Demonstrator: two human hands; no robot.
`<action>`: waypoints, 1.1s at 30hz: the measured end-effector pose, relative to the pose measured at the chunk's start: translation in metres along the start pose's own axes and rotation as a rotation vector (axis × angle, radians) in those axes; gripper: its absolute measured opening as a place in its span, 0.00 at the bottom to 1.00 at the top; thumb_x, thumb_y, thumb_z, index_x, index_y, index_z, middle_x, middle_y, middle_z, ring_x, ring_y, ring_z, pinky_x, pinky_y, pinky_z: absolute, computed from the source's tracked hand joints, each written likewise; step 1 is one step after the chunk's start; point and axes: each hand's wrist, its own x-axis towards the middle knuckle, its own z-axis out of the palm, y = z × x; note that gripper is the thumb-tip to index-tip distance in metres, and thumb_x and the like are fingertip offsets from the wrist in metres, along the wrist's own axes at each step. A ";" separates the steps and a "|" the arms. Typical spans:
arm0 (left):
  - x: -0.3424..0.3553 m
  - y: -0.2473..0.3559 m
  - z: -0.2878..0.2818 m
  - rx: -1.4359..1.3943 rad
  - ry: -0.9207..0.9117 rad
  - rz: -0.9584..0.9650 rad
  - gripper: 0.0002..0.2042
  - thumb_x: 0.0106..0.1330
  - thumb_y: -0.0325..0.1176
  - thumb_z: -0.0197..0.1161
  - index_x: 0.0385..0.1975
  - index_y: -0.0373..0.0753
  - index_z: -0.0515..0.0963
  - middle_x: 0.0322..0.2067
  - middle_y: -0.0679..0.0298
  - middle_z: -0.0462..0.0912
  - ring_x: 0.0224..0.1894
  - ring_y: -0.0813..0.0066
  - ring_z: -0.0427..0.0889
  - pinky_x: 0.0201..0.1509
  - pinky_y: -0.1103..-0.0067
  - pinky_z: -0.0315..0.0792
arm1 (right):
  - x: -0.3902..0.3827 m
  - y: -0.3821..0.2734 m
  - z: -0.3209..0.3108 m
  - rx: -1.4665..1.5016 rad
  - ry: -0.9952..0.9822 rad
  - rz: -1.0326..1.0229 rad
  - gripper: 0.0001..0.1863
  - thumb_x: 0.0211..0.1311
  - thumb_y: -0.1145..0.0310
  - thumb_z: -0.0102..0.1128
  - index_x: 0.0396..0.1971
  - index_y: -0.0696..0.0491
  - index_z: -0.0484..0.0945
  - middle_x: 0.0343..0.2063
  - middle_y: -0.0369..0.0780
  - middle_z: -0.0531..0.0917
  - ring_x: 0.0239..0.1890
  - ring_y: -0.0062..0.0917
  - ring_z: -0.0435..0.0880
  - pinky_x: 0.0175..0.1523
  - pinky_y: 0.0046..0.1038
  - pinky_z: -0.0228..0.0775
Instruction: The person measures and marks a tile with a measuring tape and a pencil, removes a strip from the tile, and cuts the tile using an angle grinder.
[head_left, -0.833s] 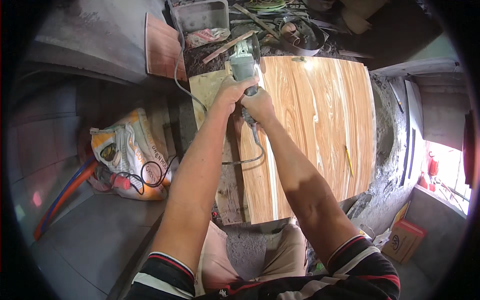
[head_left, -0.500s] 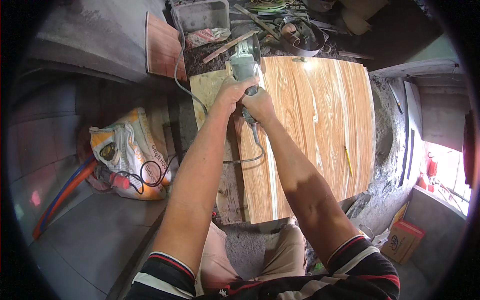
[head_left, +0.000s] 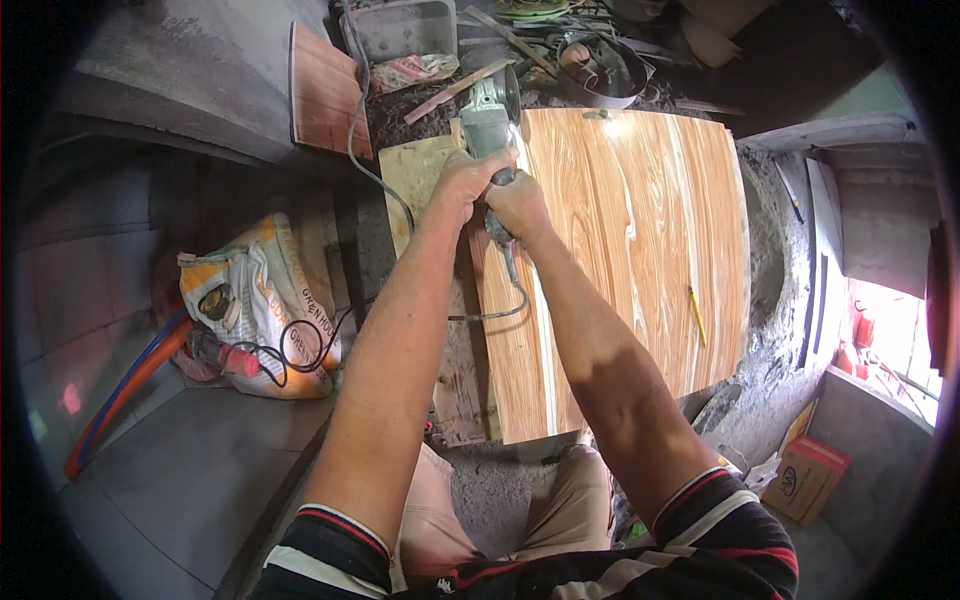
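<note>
Both of my hands grip an angle grinder [head_left: 487, 128] at the far left corner of a large, glossy wood-grain panel [head_left: 640, 230]. My left hand [head_left: 468, 186] is closed around the body from the left, just behind the grey metal head. Closed on the black rear handle is my right hand [head_left: 520, 206]. The grinder's disc [head_left: 512, 96] stands on edge at the panel's far edge; whether it touches the panel I cannot tell. From the handle a grey power cord [head_left: 518, 300] loops back and passes under my left forearm. A yellow pencil [head_left: 697, 316] lies on the panel's right part.
A worn board [head_left: 465, 385] lies under the panel's left side. Beyond are a grey tub [head_left: 410, 35], a round pan [head_left: 605, 88] and scrap sticks. On the left, a white sack [head_left: 265, 320] carries a red-and-black corded tool [head_left: 235, 360]. A cardboard box [head_left: 805, 478] stands low on the right.
</note>
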 end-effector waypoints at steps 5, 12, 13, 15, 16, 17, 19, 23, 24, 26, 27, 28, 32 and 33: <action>-0.002 -0.003 0.010 0.000 0.064 0.044 0.26 0.55 0.44 0.80 0.43 0.27 0.83 0.38 0.55 0.86 0.36 0.68 0.84 0.42 0.70 0.76 | 0.008 0.009 -0.003 -0.018 0.008 0.005 0.34 0.52 0.51 0.69 0.44 0.70 0.79 0.38 0.60 0.86 0.44 0.48 0.88 0.48 0.41 0.77; -0.003 -0.004 0.010 0.045 0.085 0.068 0.34 0.52 0.45 0.81 0.49 0.21 0.78 0.42 0.48 0.85 0.40 0.64 0.85 0.45 0.68 0.78 | 0.010 0.010 -0.002 -0.018 0.021 0.010 0.33 0.53 0.53 0.67 0.43 0.72 0.79 0.37 0.61 0.86 0.44 0.48 0.88 0.48 0.41 0.77; -0.003 -0.003 0.009 0.046 0.088 0.069 0.34 0.52 0.45 0.81 0.49 0.21 0.78 0.42 0.48 0.85 0.40 0.64 0.85 0.45 0.68 0.78 | 0.009 0.009 -0.001 -0.017 0.018 0.008 0.33 0.53 0.53 0.67 0.43 0.72 0.79 0.37 0.61 0.86 0.44 0.48 0.88 0.48 0.41 0.77; -0.003 -0.002 0.008 0.082 0.151 0.033 0.33 0.53 0.44 0.80 0.49 0.22 0.78 0.43 0.48 0.85 0.41 0.63 0.85 0.45 0.68 0.78 | 0.009 0.006 0.000 -0.017 0.011 0.010 0.33 0.53 0.53 0.67 0.43 0.73 0.79 0.37 0.61 0.86 0.44 0.48 0.89 0.49 0.41 0.77; -0.003 -0.002 0.010 0.081 0.149 0.032 0.33 0.53 0.44 0.80 0.49 0.22 0.78 0.43 0.48 0.85 0.41 0.63 0.85 0.45 0.68 0.78 | 0.009 0.007 -0.001 -0.019 0.013 0.011 0.33 0.53 0.53 0.67 0.43 0.73 0.79 0.37 0.61 0.86 0.44 0.48 0.89 0.49 0.41 0.77; -0.003 -0.002 0.011 0.077 0.144 0.040 0.33 0.53 0.44 0.80 0.50 0.22 0.78 0.44 0.48 0.85 0.41 0.63 0.86 0.46 0.68 0.78 | 0.011 0.008 -0.002 -0.018 0.014 0.019 0.34 0.53 0.52 0.67 0.43 0.73 0.79 0.37 0.61 0.86 0.44 0.49 0.88 0.49 0.41 0.77; 0.000 -0.005 0.010 0.076 0.143 0.048 0.33 0.53 0.43 0.81 0.51 0.22 0.77 0.44 0.48 0.85 0.41 0.63 0.86 0.46 0.68 0.78 | 0.010 0.007 -0.001 -0.015 0.012 0.026 0.34 0.53 0.52 0.67 0.43 0.73 0.80 0.37 0.61 0.86 0.45 0.49 0.88 0.49 0.41 0.77; 0.005 -0.009 0.009 0.045 0.130 0.070 0.34 0.53 0.43 0.81 0.52 0.23 0.76 0.45 0.48 0.85 0.42 0.63 0.86 0.47 0.69 0.78 | 0.009 0.007 -0.001 -0.014 0.022 0.004 0.35 0.52 0.50 0.68 0.44 0.73 0.80 0.38 0.62 0.86 0.45 0.49 0.88 0.49 0.41 0.77; 0.005 -0.009 0.011 0.038 0.121 0.061 0.34 0.52 0.43 0.81 0.53 0.23 0.76 0.45 0.47 0.85 0.43 0.62 0.86 0.47 0.69 0.78 | 0.009 0.009 -0.002 -0.004 0.022 0.007 0.36 0.52 0.49 0.68 0.44 0.73 0.80 0.38 0.62 0.86 0.45 0.49 0.88 0.49 0.41 0.77; 0.006 -0.010 0.007 0.046 0.132 0.062 0.34 0.52 0.42 0.81 0.52 0.23 0.76 0.45 0.47 0.85 0.42 0.62 0.86 0.47 0.68 0.78 | 0.008 0.007 0.000 -0.008 0.021 0.015 0.36 0.52 0.49 0.68 0.44 0.72 0.80 0.39 0.62 0.86 0.45 0.49 0.88 0.49 0.41 0.77; 0.006 -0.011 0.005 0.052 0.141 0.063 0.33 0.52 0.42 0.81 0.52 0.23 0.76 0.45 0.47 0.85 0.42 0.62 0.86 0.46 0.68 0.79 | 0.007 0.005 0.001 -0.014 0.022 0.024 0.36 0.52 0.49 0.68 0.44 0.72 0.80 0.39 0.61 0.86 0.45 0.49 0.88 0.49 0.41 0.77; 0.005 -0.010 0.007 0.050 0.138 0.062 0.33 0.52 0.42 0.81 0.52 0.23 0.76 0.45 0.47 0.85 0.42 0.62 0.86 0.46 0.68 0.79 | 0.008 0.008 0.000 -0.016 0.024 0.026 0.36 0.52 0.49 0.68 0.44 0.72 0.80 0.39 0.61 0.86 0.45 0.49 0.88 0.49 0.41 0.77; 0.003 -0.010 0.010 0.031 0.119 0.076 0.33 0.52 0.41 0.81 0.51 0.23 0.77 0.43 0.47 0.85 0.39 0.62 0.86 0.44 0.67 0.79 | 0.010 0.014 0.002 -0.004 0.028 0.012 0.35 0.53 0.50 0.68 0.44 0.72 0.80 0.38 0.61 0.86 0.45 0.49 0.88 0.49 0.41 0.77; 0.004 -0.011 0.009 0.032 0.122 0.089 0.32 0.52 0.41 0.81 0.51 0.23 0.77 0.42 0.48 0.85 0.39 0.62 0.86 0.43 0.66 0.79 | 0.010 0.014 0.002 -0.015 0.037 0.008 0.35 0.53 0.51 0.68 0.45 0.72 0.80 0.38 0.61 0.86 0.45 0.49 0.88 0.49 0.41 0.77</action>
